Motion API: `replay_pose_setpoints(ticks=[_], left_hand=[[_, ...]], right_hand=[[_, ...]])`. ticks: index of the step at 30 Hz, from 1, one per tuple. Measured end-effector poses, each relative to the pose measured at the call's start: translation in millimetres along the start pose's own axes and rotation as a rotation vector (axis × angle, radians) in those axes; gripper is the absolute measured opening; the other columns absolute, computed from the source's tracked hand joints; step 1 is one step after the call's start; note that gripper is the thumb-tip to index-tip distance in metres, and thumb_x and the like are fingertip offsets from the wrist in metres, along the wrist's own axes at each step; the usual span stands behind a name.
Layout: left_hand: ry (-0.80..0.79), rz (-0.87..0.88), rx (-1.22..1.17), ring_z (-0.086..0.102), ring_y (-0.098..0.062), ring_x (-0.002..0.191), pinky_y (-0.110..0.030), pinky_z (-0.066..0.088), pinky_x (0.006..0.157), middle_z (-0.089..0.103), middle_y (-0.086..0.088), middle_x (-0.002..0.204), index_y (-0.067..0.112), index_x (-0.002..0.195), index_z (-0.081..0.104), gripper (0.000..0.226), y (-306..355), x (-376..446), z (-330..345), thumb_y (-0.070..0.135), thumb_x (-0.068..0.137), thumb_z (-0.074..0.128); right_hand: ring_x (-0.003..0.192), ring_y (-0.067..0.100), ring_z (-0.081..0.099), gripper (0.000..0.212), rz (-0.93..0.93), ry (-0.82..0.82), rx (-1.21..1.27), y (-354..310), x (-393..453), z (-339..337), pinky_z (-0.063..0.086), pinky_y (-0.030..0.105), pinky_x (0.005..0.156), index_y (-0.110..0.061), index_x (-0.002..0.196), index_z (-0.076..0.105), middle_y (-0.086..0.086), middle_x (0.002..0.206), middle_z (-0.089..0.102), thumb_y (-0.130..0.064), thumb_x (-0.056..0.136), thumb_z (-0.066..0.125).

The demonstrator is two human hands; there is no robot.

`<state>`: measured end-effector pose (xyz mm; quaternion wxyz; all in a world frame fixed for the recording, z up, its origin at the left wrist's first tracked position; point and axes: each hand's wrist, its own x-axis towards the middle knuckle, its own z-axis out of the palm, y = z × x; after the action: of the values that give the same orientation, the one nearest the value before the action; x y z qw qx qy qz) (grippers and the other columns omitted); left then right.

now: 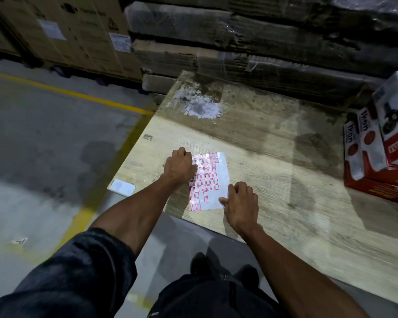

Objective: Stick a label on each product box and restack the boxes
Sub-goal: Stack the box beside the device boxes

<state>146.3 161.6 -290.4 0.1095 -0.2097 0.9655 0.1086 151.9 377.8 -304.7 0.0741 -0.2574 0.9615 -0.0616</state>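
A wide, plastic-wrapped wooden board (274, 161) fills the right half of the scene as a work surface, with grey concrete floor (44, 134) and its yellow line (78, 95) to the left. Along the far side stand wrapped, flattened cardboard stacks (262, 42), and brown cartons (62, 31) at far left. At the right edge of the board sits a pile of red-and-white product boxes (375, 152), some upright, some tilted against each other. Near the middle of the board's near edge lies the label sheet (210, 180), white with rows of small red-bordered stickers, many on its right part already gone. A small white paper (122, 187) lies at the board's near left corner. The left hand (180, 166) rests on the sheet's left side, fingers curled down onto the stickers; whether it pinches one I cannot tell. The right hand (240, 200) sits at the sheet's near right corner, fingers bent, thumb and forefinger touching its edge
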Motion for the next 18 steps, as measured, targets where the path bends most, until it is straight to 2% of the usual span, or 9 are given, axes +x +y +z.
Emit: replay_pose_setpoints(ticks=[4, 8, 13, 15, 18], left_hand=[[0.031, 0.001, 0.021, 0.042, -0.028, 0.119, -0.041, 0.039, 0.096, 0.044, -0.013, 0.132, 0.007, 0.130, 0.048, 0.048, 1.0, 1.4, 0.8, 0.040, 0.095, 0.050], [0.039, 0.012, 0.036, 0.042, -0.028, 0.120, -0.041, 0.039, 0.097, 0.044, -0.013, 0.133, 0.007, 0.131, 0.046, 0.048, 1.9, 2.7, -0.1, 0.039, 0.095, 0.051], [0.060, 0.030, -0.002, 0.044, -0.029, 0.118, -0.042, 0.042, 0.095, 0.047, -0.012, 0.131, 0.008, 0.129, 0.047, 0.043, 4.7, 0.6, 5.1, 0.034, 0.095, 0.051], [0.091, 0.001, -0.131, 0.046, -0.029, 0.115, -0.041, 0.043, 0.093, 0.050, -0.011, 0.126, 0.008, 0.123, 0.050, 0.037, 5.1, 0.3, 6.5, 0.028, 0.092, 0.054], [0.104, -0.095, -0.581, 0.056, -0.029, 0.102, -0.042, 0.047, 0.082, 0.058, -0.011, 0.109, 0.008, 0.108, 0.052, 0.025, 5.6, -1.2, 1.4, 0.017, 0.086, 0.062]], right_hand=[[0.089, 0.030, 0.055, 0.031, 0.006, 0.027, -0.002, -4.4, -0.3, 0.5, 0.042, 0.039, 0.075, -0.008, 0.101, 0.065, 0.011, 0.101, 0.058, -0.034, 0.085, 0.072], [0.068, 0.027, 0.056, 0.034, -0.028, 0.084, -0.022, -6.0, -2.6, 3.8, 0.044, 0.035, 0.058, -0.009, 0.081, 0.067, 0.009, 0.082, 0.058, -0.026, 0.064, 0.090], [0.069, 0.026, 0.058, 0.036, -0.043, 0.143, -0.003, -8.7, -5.0, 9.3, 0.047, 0.034, 0.058, -0.008, 0.085, 0.069, 0.009, 0.084, 0.061, -0.023, 0.061, 0.091], [0.070, 0.026, 0.058, 0.035, -0.040, 0.151, 0.026, -8.2, -5.2, 10.9, 0.046, 0.034, 0.059, -0.009, 0.085, 0.068, 0.008, 0.085, 0.061, -0.022, 0.062, 0.090], [0.074, 0.027, 0.058, 0.035, -0.013, 0.154, 0.077, -7.0, -5.4, 11.1, 0.045, 0.035, 0.062, -0.010, 0.089, 0.066, 0.008, 0.088, 0.060, -0.022, 0.065, 0.089]])
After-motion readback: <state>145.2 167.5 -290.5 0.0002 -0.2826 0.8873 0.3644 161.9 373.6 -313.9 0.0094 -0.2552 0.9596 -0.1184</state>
